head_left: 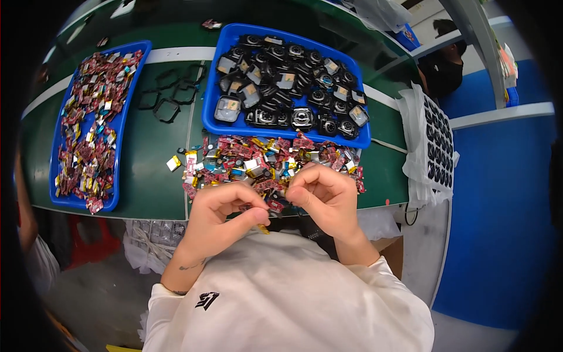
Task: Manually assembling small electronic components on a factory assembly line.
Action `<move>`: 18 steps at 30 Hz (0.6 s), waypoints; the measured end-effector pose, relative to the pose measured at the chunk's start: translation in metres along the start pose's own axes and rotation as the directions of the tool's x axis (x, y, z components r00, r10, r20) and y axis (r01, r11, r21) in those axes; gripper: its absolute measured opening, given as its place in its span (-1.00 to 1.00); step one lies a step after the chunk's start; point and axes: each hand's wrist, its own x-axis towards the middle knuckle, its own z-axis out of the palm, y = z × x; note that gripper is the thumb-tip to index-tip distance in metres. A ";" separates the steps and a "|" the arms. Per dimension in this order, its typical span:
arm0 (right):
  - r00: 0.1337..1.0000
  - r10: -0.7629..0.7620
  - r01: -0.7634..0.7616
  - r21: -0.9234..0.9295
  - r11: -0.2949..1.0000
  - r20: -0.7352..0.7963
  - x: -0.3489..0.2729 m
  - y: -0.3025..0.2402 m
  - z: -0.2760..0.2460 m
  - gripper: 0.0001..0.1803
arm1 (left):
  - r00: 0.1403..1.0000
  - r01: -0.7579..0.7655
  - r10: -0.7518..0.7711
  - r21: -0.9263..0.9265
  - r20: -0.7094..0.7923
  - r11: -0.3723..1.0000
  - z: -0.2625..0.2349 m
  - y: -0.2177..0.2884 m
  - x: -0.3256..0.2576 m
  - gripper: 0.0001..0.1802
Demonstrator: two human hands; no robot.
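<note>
Red circuit piece [274, 205] sits pinched between my two hands just past the desk's near edge, w/ the left hand [220, 220] fingers curled & pressed on it and the right hand [325, 196] fingertips nipping its other side. Behind it, a loose pile of red/gold parts [264, 161] lies by the near edge; blue tray of black housings [287, 82] toward the far edge, blue tray of red parts [91, 123] at the left edge.

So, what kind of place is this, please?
Probably an electronics assembly workshop: a green workbench carries a blue tray of black device housings, and loose small red parts lie piled before both hands.
</note>
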 end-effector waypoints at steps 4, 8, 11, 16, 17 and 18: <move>0.955 -0.281 0.276 -0.640 0.717 0.096 0.013 -0.008 -0.022 -0.80 | 0.993 -0.017 0.016 -0.004 -0.118 1.000 0.007 0.002 -0.002 -0.96; 0.947 -0.321 0.197 -0.759 0.621 -0.017 0.030 -0.015 -0.075 -0.81 | 0.990 -0.066 0.075 0.077 -0.117 0.995 0.011 -0.005 0.005 -0.96; 0.891 -0.370 -0.086 -0.897 0.434 -0.265 0.049 -0.006 -0.126 -0.71 | 0.991 -0.064 0.075 0.105 -0.107 0.992 0.025 -0.006 0.016 -0.96; 0.945 -0.283 -0.089 -0.961 0.261 -0.164 0.056 0.015 -0.170 -0.73 | 0.988 -0.054 0.075 0.157 -0.136 0.986 0.051 -0.015 0.041 -0.98; 0.943 -0.291 -0.082 -0.959 0.270 -0.163 0.057 0.015 -0.170 -0.73 | 0.987 -0.057 0.081 0.169 -0.137 0.984 0.055 -0.014 0.047 -0.98; 0.932 -0.193 -0.199 -0.878 0.436 -0.307 0.055 0.010 -0.166 -0.75 | 0.990 -0.016 0.040 0.178 -0.134 0.984 0.060 -0.014 0.050 -0.97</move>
